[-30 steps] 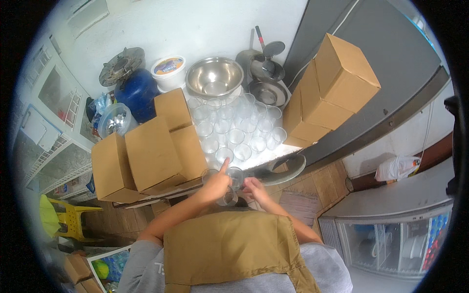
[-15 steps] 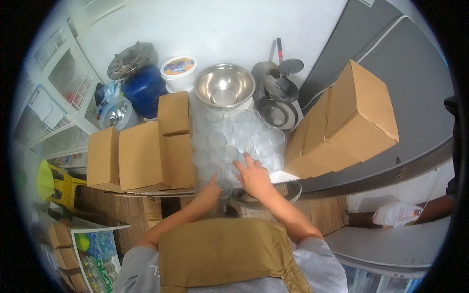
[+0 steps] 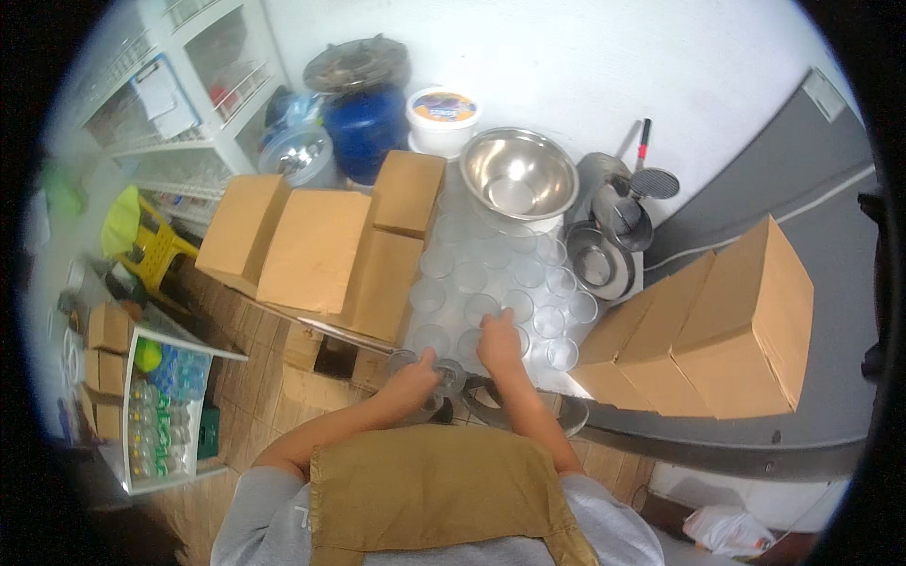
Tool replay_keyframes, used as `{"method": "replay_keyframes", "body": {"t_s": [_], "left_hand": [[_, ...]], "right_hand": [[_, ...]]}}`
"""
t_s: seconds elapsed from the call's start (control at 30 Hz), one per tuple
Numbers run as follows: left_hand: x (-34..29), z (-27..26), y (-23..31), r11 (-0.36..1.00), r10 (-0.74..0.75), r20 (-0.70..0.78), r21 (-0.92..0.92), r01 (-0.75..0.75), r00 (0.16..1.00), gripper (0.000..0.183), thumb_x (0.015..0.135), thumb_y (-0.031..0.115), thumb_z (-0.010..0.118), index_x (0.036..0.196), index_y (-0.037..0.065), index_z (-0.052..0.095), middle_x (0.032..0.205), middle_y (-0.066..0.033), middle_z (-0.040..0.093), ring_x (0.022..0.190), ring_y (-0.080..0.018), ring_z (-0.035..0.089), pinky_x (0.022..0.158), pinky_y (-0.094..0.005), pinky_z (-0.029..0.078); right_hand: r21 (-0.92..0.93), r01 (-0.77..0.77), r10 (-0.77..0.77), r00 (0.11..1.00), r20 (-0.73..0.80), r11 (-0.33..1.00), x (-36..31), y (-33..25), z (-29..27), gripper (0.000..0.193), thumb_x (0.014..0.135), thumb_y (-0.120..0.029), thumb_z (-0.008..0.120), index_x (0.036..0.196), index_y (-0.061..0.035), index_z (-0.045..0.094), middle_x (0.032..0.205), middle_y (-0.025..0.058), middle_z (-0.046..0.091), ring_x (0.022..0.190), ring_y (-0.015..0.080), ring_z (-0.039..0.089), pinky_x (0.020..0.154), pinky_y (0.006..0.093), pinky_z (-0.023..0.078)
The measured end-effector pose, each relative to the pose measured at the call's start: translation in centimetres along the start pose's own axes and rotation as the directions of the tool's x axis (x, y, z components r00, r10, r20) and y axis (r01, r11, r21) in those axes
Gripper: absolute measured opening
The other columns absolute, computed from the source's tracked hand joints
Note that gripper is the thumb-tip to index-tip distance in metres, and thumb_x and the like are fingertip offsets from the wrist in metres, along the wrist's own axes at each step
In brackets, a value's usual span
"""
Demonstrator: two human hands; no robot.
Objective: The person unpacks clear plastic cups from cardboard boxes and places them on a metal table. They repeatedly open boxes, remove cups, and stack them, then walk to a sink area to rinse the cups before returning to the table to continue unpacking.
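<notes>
Rows of clear cups stand close together on a white tabletop between two groups of cardboard boxes. At the near edge my left hand is closed round a clear cup, its thumb side up; the lower fingers are partly hidden. My right hand is a little farther in, to the right. Its fingers are bent and close together at the rim of another clear cup among the near rows. The see-through walls make it hard to tell single cups apart there.
Cardboard boxes line the left side, and more boxes stand on the right. Behind the cups sit a steel bowl, a white tub and metal pans. A grey appliance rises at the right.
The view has turned, so the table sits farther right in it. My right hand's fingers, spread over the cups before, are now drawn together. My left hand stays by the near edge.
</notes>
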State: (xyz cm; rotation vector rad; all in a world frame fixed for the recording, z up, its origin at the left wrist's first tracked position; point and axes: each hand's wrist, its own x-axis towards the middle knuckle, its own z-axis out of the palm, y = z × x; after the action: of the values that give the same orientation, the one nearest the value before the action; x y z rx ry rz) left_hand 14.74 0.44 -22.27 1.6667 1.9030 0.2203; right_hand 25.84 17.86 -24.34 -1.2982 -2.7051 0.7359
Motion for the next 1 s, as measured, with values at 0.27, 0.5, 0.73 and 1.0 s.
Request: {"method": "replay_keyframes", "body": {"t_s": [0.27, 0.5, 0.73, 1.0], "left_hand": [[-6.8, 3.7, -2.1, 0.987, 0.006, -0.257, -0.153, -0.047, 0.966, 0.012, 0.079, 0.004, 0.058, 0.086, -0.001, 0.066, 0.107, -0.0305, 0.048, 0.078, -0.0427, 0.064, 0.075, -0.0479, 0.053], [-16.5, 4.6, -4.7, 0.941, -0.246, -0.343, -0.308, 0.139, 0.906, 0.017, 0.079, 0.007, 0.060, 0.092, 0.004, 0.070, 0.111, -0.0259, 0.050, 0.084, -0.0424, 0.063, 0.077, -0.0471, 0.052], [-34.4, 11.1, -8.4, 0.668, -0.704, -0.432, -0.672, 0.320, 0.564, 0.025, 0.070, 0.009, 0.073, 0.095, 0.011, 0.073, 0.108, -0.0218, 0.052, 0.098, -0.0410, 0.059, 0.081, -0.0464, 0.050], [-57.8, 21.2, -11.2, 0.427, -0.902, -0.385, -0.725, 0.541, 0.196, 0.032, 0.065, 0.010, 0.080, 0.096, 0.009, 0.073, 0.108, -0.0218, 0.054, 0.101, -0.0403, 0.058, 0.085, -0.0452, 0.049]], "right_hand": [[0.010, 0.199, -0.199, 0.980, 0.026, 0.980, -1.4, 0.0, 0.5, 0.026, 0.069, 0.001, 0.065, 0.094, -0.0025, 0.067, 0.104, 0.0279, 0.058, 0.091, 0.0432, 0.061, 0.083, 0.0467, 0.051], [0.092, 0.387, -0.386, 0.922, -0.035, 0.917, -5.0, 2.8, -0.5, 0.033, 0.058, -0.014, 0.084, 0.086, -0.0060, 0.068, 0.088, 0.0178, 0.060, 0.094, 0.0380, 0.057, 0.084, 0.0451, 0.047], [0.147, 0.603, -0.598, 0.671, 0.438, 0.784, -11.3, -7.2, 0.8, 0.046, 0.081, -0.015, 0.071, 0.122, 0.0027, 0.060, 0.117, 0.0269, 0.060, 0.093, 0.0366, 0.061, 0.075, 0.0507, 0.052], [0.312, 0.768, -0.750, 0.307, 0.586, 0.559, -23.2, -32.4, 13.4, 0.042, 0.085, -0.017, 0.068, 0.122, 0.0001, 0.060, 0.118, 0.0253, 0.059, 0.094, 0.0354, 0.061, 0.075, 0.0486, 0.052]]}}
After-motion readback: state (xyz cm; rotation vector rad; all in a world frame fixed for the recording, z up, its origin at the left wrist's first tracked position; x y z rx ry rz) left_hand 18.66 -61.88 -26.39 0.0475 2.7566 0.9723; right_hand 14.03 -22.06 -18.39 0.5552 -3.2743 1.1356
